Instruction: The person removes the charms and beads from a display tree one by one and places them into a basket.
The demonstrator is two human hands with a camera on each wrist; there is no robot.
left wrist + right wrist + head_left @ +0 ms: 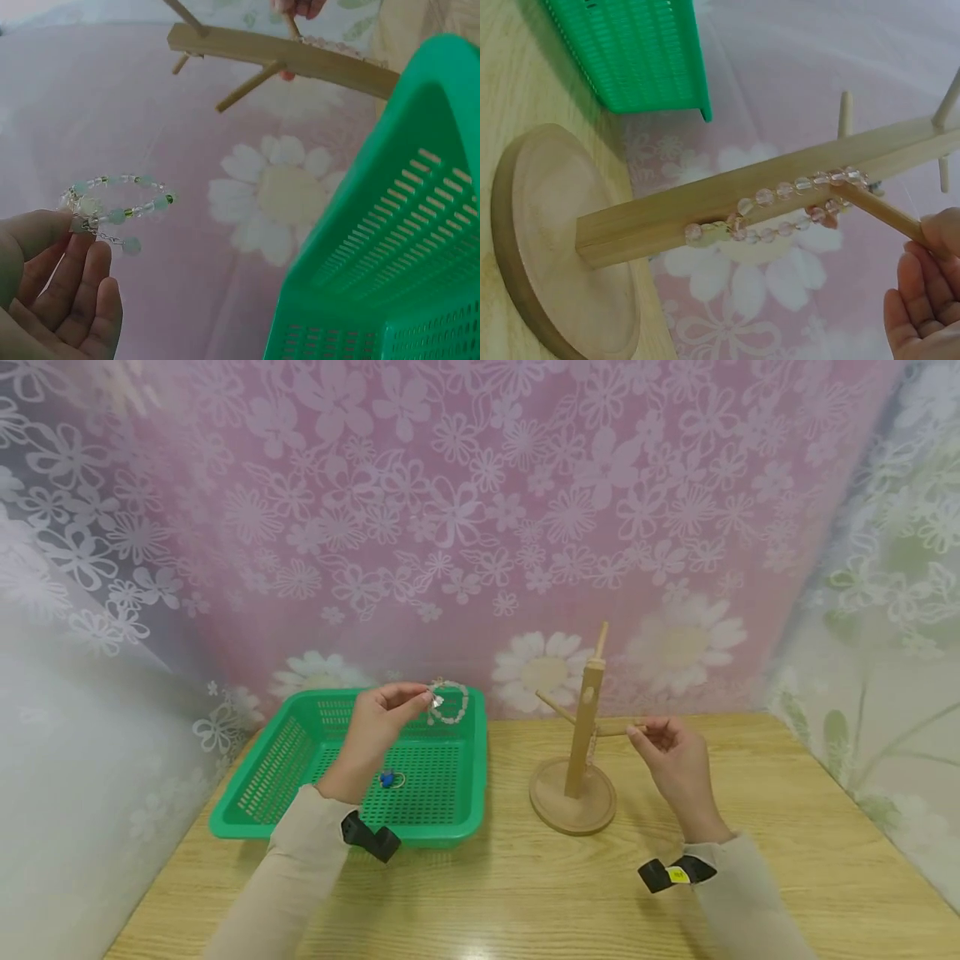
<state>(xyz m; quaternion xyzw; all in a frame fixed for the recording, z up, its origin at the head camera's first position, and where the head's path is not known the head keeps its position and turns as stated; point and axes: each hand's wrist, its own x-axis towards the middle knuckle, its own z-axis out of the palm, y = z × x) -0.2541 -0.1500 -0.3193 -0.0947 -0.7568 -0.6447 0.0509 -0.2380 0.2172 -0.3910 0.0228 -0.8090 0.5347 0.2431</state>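
My left hand (pixel 372 727) pinches a pale green and clear beaded bracelet (pixel 124 214) between thumb and fingertips, raised over the basket's right part. The bracelet hangs as an open loop, with a short chain and a bead dangling from it. My right hand (pixel 672 760) pinches the outer end of a peg (pixel 889 212) on a wooden stand (pixel 585 727). From that peg a pink and clear beaded bracelet (pixel 784 191) hangs against the post in the right wrist view. The stand has a round base (pixel 562 247) and several pegs.
A green plastic basket (pixel 480 777) stands left of the stand on the wooden table (pixel 540 893). In it lies a small blue item (pixel 387 778) with a ring-like loop. A flowered pink curtain (pixel 480 568) rises behind the table.
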